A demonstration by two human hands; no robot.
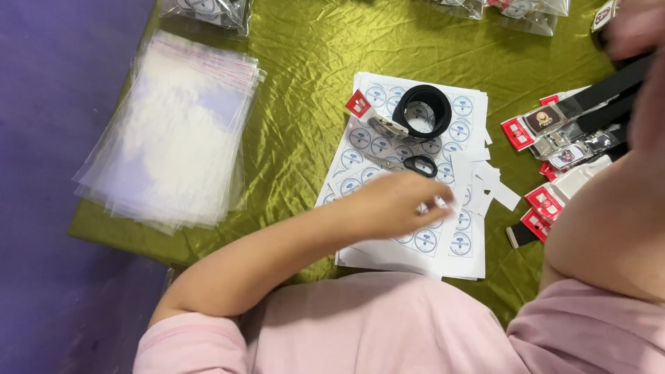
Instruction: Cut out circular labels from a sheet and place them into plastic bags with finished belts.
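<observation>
Sticker sheet [443, 242] under left hand [398, 201], fingers pinching sticker; right hand [634, 31] blurred, grip unclear.

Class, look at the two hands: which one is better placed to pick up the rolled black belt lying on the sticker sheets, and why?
Probably the left hand. It rests on the sticker sheets, just below the rolled black belt. The right hand is blurred at the top right corner, over the laid-out belts, farther away.
</observation>
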